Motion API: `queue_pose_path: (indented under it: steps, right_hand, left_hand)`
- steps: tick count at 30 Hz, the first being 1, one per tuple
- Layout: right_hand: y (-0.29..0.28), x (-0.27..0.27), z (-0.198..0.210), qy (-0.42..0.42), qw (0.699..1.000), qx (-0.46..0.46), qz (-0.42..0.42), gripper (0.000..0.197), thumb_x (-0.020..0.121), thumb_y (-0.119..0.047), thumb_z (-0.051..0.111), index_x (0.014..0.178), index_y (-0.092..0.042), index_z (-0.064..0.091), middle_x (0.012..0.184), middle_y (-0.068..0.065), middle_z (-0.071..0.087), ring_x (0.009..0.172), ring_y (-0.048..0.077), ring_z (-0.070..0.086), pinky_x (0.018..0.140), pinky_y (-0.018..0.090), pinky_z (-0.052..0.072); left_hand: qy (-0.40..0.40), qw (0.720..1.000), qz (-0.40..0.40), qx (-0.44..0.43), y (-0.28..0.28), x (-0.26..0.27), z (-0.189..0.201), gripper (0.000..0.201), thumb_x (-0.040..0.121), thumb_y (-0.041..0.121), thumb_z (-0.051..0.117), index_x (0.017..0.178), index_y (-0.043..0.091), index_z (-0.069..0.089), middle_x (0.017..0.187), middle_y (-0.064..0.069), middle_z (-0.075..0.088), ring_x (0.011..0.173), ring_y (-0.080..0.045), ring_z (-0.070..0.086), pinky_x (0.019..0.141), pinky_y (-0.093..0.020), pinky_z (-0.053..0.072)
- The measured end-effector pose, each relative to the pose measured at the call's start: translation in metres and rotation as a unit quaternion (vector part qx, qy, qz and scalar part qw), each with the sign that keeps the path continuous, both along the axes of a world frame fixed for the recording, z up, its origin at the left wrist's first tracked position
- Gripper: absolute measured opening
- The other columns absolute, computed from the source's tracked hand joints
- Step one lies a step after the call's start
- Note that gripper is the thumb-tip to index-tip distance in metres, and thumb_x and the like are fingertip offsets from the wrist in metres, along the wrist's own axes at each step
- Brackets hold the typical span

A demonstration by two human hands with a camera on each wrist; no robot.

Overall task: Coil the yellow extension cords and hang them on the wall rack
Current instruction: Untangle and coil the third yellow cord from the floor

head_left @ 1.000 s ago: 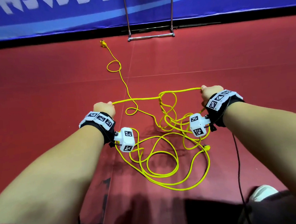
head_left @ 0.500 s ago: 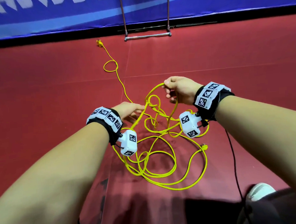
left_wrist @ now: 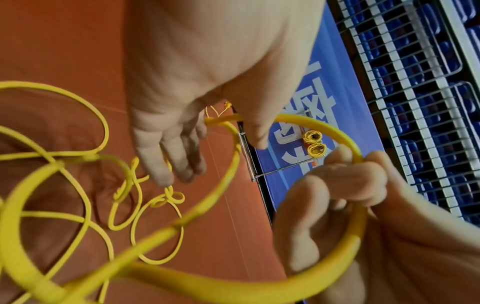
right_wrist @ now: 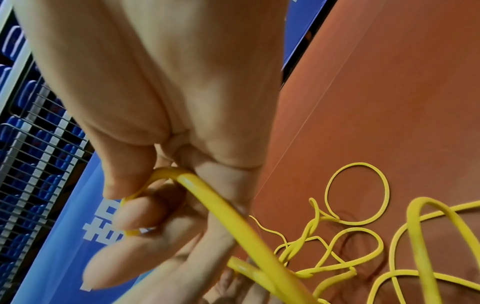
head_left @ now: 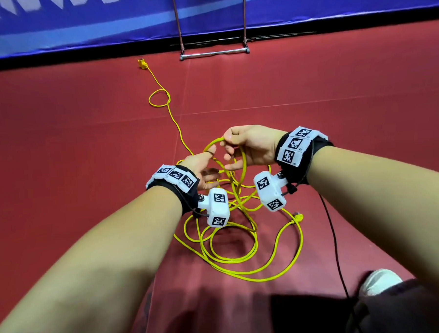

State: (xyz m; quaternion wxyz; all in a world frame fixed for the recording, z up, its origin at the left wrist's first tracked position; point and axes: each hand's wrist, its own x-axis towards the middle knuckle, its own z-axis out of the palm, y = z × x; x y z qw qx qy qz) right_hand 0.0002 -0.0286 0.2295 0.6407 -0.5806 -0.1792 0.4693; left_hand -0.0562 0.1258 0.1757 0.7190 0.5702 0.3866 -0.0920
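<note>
A yellow extension cord (head_left: 243,256) lies in loose tangled loops on the red floor. Its far plug (head_left: 142,63) rests near the wall and its other plug (head_left: 298,217) lies at the right of the pile. My right hand (head_left: 245,144) pinches the top of a raised loop (left_wrist: 335,131) between thumb and fingers. My left hand (head_left: 203,167) is close beside it. The cord runs through the fork of its thumb and forefinger (left_wrist: 221,120), and its other fingers stay straight. Two coiled yellow cords (left_wrist: 313,143) hang on the metal rack (head_left: 213,53) by the wall.
A blue banner (head_left: 104,19) runs along the wall behind the rack. Blue seats behind wire mesh (left_wrist: 420,102) stand above it. A thin black cable (head_left: 334,236) hangs from my right wrist. My shoe (head_left: 379,281) is at the lower right.
My hands were wide apart with the cord stretched between them. They have come together, and the stretched length now stands as a raised loop between them.
</note>
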Motion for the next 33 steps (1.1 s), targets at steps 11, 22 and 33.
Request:
queue_pose_path:
  steps: [11, 22, 33]
  right_hand:
    - [-0.020, 0.023, -0.020, -0.063, 0.986, -0.061, -0.145, 0.025, 0.105, -0.012, 0.039, 0.084, -0.011, 0.054, 0.065, 0.003, 0.042, 0.053, 0.015, 0.048, 0.050, 0.024, 0.052]
    - [-0.030, 0.036, -0.023, -0.096, 0.965, -0.221, -0.098, 0.020, 0.102, -0.036, 0.046, 0.094, -0.020, 0.055, 0.086, 0.001, 0.061, 0.073, 0.018, 0.057, 0.073, 0.031, 0.042]
    - [-0.010, 0.022, -0.009, -0.004, 0.995, -0.074, -0.073, 0.029, 0.101, -0.045, 0.043, 0.093, -0.022, 0.058, 0.079, 0.003, 0.058, 0.077, 0.023, 0.062, 0.076, 0.038, 0.054]
  left_hand:
    - [-0.093, 0.976, 0.087, -0.177, 0.012, 0.001, 0.016, 0.021, 0.095, 0.002, 0.034, 0.099, 0.001, 0.054, 0.058, -0.002, 0.049, 0.035, -0.007, 0.025, 0.034, -0.018, 0.020]
    - [-0.186, 0.982, -0.002, 0.042, -0.010, 0.010, 0.047, 0.026, 0.104, 0.021, 0.043, 0.079, 0.015, 0.044, 0.069, -0.002, 0.050, 0.030, -0.005, 0.024, 0.035, -0.012, 0.016]
    - [-0.185, 0.798, -0.223, 0.528, -0.026, 0.011, 0.027, 0.017, 0.091, 0.023, 0.060, 0.105, 0.020, 0.050, 0.074, -0.004, 0.060, 0.076, -0.030, 0.060, 0.067, -0.035, 0.041]
